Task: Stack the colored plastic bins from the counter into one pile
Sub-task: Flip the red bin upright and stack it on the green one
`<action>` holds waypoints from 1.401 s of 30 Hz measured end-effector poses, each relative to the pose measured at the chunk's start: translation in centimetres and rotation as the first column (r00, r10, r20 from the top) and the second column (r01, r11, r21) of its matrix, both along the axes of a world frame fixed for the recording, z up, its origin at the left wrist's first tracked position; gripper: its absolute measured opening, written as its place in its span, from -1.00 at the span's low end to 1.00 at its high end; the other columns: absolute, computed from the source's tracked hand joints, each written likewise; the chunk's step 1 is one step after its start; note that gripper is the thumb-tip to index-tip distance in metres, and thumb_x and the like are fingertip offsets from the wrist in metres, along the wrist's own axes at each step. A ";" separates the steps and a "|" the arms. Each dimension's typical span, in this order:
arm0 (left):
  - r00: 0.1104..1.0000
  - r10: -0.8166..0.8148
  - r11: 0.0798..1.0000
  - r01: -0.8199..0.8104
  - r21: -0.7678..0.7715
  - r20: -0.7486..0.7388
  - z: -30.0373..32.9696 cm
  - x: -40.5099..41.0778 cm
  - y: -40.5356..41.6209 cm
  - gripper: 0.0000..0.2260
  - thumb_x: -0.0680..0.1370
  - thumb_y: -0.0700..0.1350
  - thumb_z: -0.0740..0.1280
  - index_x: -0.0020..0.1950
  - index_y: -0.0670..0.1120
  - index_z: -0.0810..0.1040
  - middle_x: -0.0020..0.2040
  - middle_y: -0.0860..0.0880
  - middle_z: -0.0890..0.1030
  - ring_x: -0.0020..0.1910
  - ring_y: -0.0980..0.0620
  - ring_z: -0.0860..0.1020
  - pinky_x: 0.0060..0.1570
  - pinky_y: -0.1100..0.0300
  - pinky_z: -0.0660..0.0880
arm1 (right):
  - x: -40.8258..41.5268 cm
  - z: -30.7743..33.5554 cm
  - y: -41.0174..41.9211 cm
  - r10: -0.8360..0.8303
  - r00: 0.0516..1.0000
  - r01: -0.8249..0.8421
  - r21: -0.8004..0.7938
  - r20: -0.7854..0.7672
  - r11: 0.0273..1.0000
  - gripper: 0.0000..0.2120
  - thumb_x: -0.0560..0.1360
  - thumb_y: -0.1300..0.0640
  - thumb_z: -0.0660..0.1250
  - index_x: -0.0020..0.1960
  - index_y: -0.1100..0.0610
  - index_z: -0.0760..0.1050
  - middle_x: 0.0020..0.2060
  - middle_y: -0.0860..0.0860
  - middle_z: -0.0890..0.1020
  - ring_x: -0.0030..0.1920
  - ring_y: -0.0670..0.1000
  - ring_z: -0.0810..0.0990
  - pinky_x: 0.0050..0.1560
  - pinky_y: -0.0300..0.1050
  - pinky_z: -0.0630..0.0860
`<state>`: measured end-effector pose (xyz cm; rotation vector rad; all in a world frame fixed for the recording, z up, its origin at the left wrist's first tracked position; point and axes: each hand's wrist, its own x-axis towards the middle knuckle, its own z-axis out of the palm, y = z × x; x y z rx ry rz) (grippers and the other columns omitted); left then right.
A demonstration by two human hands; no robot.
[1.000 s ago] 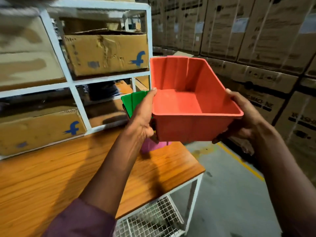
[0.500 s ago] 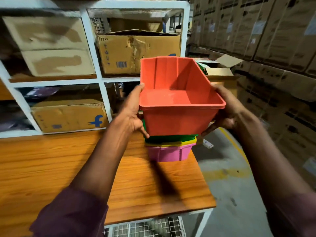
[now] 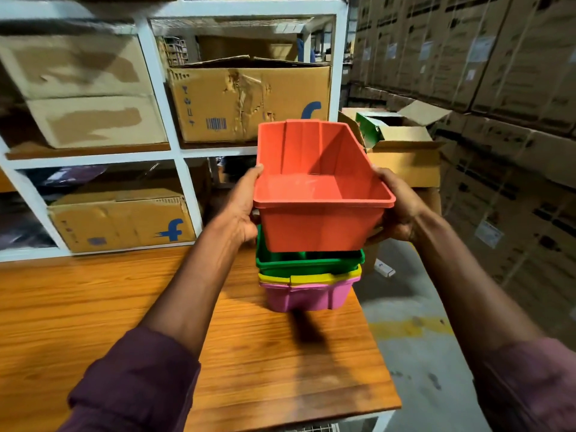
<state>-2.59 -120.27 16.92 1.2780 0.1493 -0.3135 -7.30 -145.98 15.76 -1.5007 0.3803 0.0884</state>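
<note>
**Red bin held over the nested pile, ready to drop in**

Red bin [image 3: 321, 194] sits between the two hands, clear of the counter [image 3: 93, 307] and directly above the pile. The left hand [image 3: 243, 210] grasps the bin's left wall, thumb up at the rim and fingers wrapped underneath; the right hand [image 3: 399, 210] does the same on the opposite wall. Both grips are closed on the bin from the sides, which leaves its base free to enter the bin below without fingers getting trapped between the walls.

Just beneath the grips stands the pile: a green bin [image 3: 308, 263] on top, a yellow bin [image 3: 311, 278] showing only its rim under it, and a pink bin [image 3: 307, 296] at the bottom, resting near the counter's right edge. The red bin's base looks to be at or just inside the green bin's opening; whether they touch cannot be told. Its open side faces up and its low front faces away from the person. Its long sides run the same way as those of the bins below, so the tapered walls should nest.

The step in hand appears to be lowering the red bin into the green one. Judging by the bare counter in view, this may be the last bin. Beyond the grips, a white shelf unit [image 3: 184, 157] holds cardboard boxes [image 3: 249, 104].
</note>
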 end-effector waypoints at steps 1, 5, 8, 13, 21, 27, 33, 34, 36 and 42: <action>1.000 0.007 1.000 -0.007 0.003 0.006 -0.5 0.5 0.1 -0.62 0.51 0.28 0.34 0.08 0.02 0.65 0.08 -0.12 0.63 0.07 -0.09 0.52 0.24 -0.12 0.51 | 0.2 -0.3 0.1 -0.002 1.000 0.002 -0.004 0.001 1.000 -0.35 0.42 -0.48 0.22 0.30 -0.09 0.59 0.16 0.19 0.70 0.12 0.34 0.65 0.13 0.53 0.51; 1.000 -0.013 0.998 0.012 0.056 0.021 -1.7 1.4 0.5 -0.65 0.53 0.29 0.31 0.02 0.04 0.64 0.04 -0.09 0.63 0.08 -0.09 0.50 0.32 -0.15 0.46 | 0.8 -1.2 0.4 -0.009 1.000 0.009 0.005 0.026 1.000 -0.49 0.52 -0.41 0.18 0.07 -0.02 0.62 -0.17 0.11 0.73 -0.09 0.21 0.64 0.12 0.32 0.55; 0.999 0.014 0.996 -0.018 0.088 0.046 -2.4 1.2 0.7 -0.63 0.57 0.26 0.28 0.11 0.02 0.65 0.04 -0.07 0.68 0.08 -0.08 0.54 0.29 -0.10 0.48 | 0.9 -1.7 0.4 -0.014 1.000 0.014 0.036 0.012 0.999 -0.50 0.57 -0.37 0.15 -0.20 0.03 0.49 -0.56 -0.01 0.53 -0.49 0.03 0.52 -0.02 0.12 0.53; 0.998 0.047 0.993 -0.051 0.103 0.046 -3.1 0.8 0.9 -0.58 0.58 0.26 0.26 0.23 0.01 0.64 0.08 -0.07 0.70 0.07 -0.08 0.55 -0.10 0.08 0.48 | 1.1 -2.5 0.5 -0.006 1.000 0.006 0.050 0.010 0.999 -0.48 0.58 -0.38 0.15 -0.27 0.04 0.44 -0.59 -0.01 0.42 -0.58 -0.01 0.38 -0.05 0.06 0.41; 0.998 0.056 0.992 -0.058 0.110 0.020 -4.0 1.6 1.0 -0.65 0.58 0.25 0.26 0.02 0.02 0.66 -0.09 -0.03 0.69 0.03 -0.02 0.55 0.07 0.07 0.53 | 2.7 -4.5 -0.3 -0.029 1.000 0.029 0.010 0.009 1.000 -0.52 0.51 -0.40 0.27 -0.25 0.00 0.48 -0.40 0.06 0.41 -0.43 0.02 0.36 -0.23 -0.08 0.37; 0.997 0.066 0.996 -0.064 0.069 -0.028 -5.1 0.9 0.6 -0.69 0.61 0.21 0.25 0.05 0.01 0.62 -0.13 -0.03 0.64 -0.12 0.06 0.52 -0.31 0.15 0.43 | 3.2 -5.9 -0.6 -0.084 0.995 0.085 -0.025 0.052 0.996 -0.62 0.61 -0.26 0.27 -0.18 0.00 0.53 -0.52 -0.13 0.55 -0.52 -0.14 0.48 -0.49 -0.23 0.33; 0.992 0.071 0.996 -0.064 0.062 -0.106 -6.5 1.0 0.7 -0.69 0.58 0.22 0.30 0.06 0.00 0.62 -0.17 -0.03 0.65 -0.19 0.03 0.56 -0.38 0.17 0.51 | 3.6 -7.8 -0.7 -0.083 0.996 0.084 -0.033 0.025 0.996 -0.56 0.45 -0.38 0.34 -0.02 -0.02 0.67 -0.29 -0.12 0.71 -0.12 -0.02 0.58 -0.09 -0.03 0.44; 0.992 0.078 0.995 -0.072 0.063 -0.103 -6.8 1.0 0.7 -0.70 0.58 0.21 0.31 0.03 0.00 0.62 -0.18 -0.02 0.65 -0.20 0.04 0.56 -0.42 0.20 0.51 | 3.6 -8.0 -0.8 -0.080 0.997 0.080 -0.027 0.021 0.996 -0.57 0.44 -0.38 0.34 -0.08 -0.02 0.64 -0.37 -0.15 0.67 -0.19 -0.05 0.55 -0.20 -0.06 0.41; 0.990 0.084 0.995 -0.078 0.057 -0.112 -7.5 1.2 0.8 -0.71 0.57 0.21 0.33 -0.02 0.00 0.63 -0.19 -0.03 0.66 -0.23 0.04 0.59 -0.48 0.23 0.52 | 3.4 -8.3 -0.6 -0.094 0.996 0.094 -0.015 -0.004 0.995 -0.57 0.46 -0.38 0.34 -0.14 0.00 0.59 -0.48 -0.15 0.60 -0.38 -0.11 0.54 -0.43 -0.15 0.38; 0.988 0.052 0.999 -0.052 0.006 -0.146 -9.6 1.8 0.9 -0.66 0.57 0.20 0.33 0.06 -0.05 0.68 -0.26 -0.04 0.73 -0.32 0.00 0.67 -0.44 0.17 0.59 | 3.4 -9.8 -0.7 -0.089 0.996 0.090 0.040 -0.019 0.995 -0.64 0.56 -0.25 0.37 -0.09 0.05 0.63 -0.46 -0.08 0.61 -0.58 -0.13 0.53 -0.65 -0.27 0.34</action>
